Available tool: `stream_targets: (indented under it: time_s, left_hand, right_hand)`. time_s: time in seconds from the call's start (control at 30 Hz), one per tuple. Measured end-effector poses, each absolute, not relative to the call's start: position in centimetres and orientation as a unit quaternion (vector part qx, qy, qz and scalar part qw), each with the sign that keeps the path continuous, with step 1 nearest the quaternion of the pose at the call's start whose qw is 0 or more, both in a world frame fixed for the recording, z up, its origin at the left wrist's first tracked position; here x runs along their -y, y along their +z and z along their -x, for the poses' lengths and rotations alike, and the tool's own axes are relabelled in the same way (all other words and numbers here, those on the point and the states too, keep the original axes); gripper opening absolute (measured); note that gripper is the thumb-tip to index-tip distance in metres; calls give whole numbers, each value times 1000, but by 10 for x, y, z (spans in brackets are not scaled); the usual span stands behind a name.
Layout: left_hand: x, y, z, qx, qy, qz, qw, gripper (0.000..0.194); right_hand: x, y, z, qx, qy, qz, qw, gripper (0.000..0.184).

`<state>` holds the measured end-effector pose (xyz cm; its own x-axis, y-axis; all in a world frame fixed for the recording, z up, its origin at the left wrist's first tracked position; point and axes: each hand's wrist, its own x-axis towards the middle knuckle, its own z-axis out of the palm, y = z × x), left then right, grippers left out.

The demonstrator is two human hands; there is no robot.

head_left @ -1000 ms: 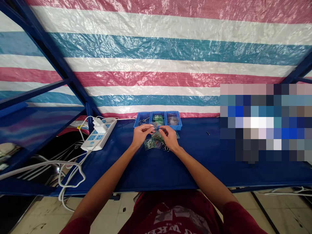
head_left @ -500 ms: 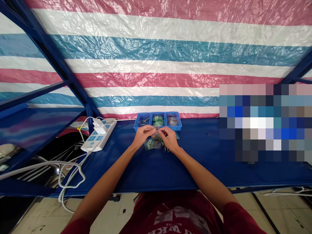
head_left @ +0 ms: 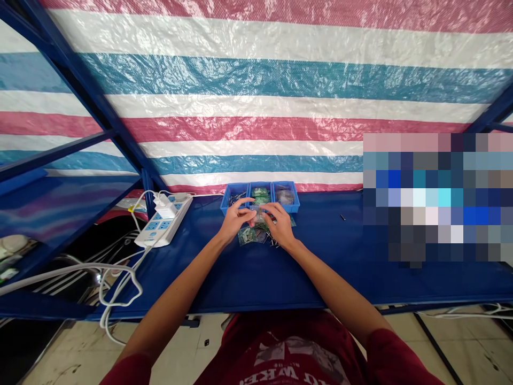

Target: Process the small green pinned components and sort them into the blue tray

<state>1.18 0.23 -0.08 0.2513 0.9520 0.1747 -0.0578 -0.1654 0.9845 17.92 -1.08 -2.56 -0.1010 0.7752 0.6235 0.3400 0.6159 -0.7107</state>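
Clear bag: small, see-through (head_left: pixel 258 216), between the two hands, at the fingertips of both.
Left hand (head_left: pixel 237 220): index finger stretched forward, well apart from the thumb; thumb tip at the bag's left edge. Whether the curled fingers grip it, I cannot tell at this size.
Right hand (head_left: pixel 279 221): thumb and index bent narrow, pinching the bag's right side.
Below the hands: green-tinted packets (head_left: pixel 247 236) and loose metal pieces (head_left: pixel 274 243) on the blue table (head_left: pixel 256 283).
Beyond the hands: three blue bins (head_left: pixel 296 207) side by side; metal pieces in the left, green packets in the middle, clear bags in the right.
Well right of right hand: one dark small piece (head_left: pixel 342 217).
Well left of left hand: white power strip (head_left: pixel 154 239).
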Motion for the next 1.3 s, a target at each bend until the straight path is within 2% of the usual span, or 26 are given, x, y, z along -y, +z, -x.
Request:
stream_targets:
  time_s: [0.13,0.27,0.4,0.63,0.83,1.0,1.3]
  left_hand:
    - [-5,-5,-11,-397,464,-598,519,43]
    - [-8,-9,-8,-412,488,-657,401,44]
    - [-7,-12,-7,-423,459,-713,318,34]
    - [-8,-12,-8,-428,446,-682,391,38]
    - [-10,-14,-5,-404,434,-739,320,36]
    - [-10,-13,-4,-391,399,-772,304,34]
    - [-7,-7,-3,-418,430,-739,307,27]
  right_hand:
    - [11,-23,-179,704,174,409,555,21]
    - [9,-24,-180,700,177,417,552,21]
    - [8,-27,-180,701,184,417,549,22]
    - [9,-26,-179,651,206,424,594,27]
    - [12,-25,-178,633,212,445,596,25]
    - [12,-25,-178,641,208,442,592,21]
    - [13,-27,-176,651,202,437,587,20]
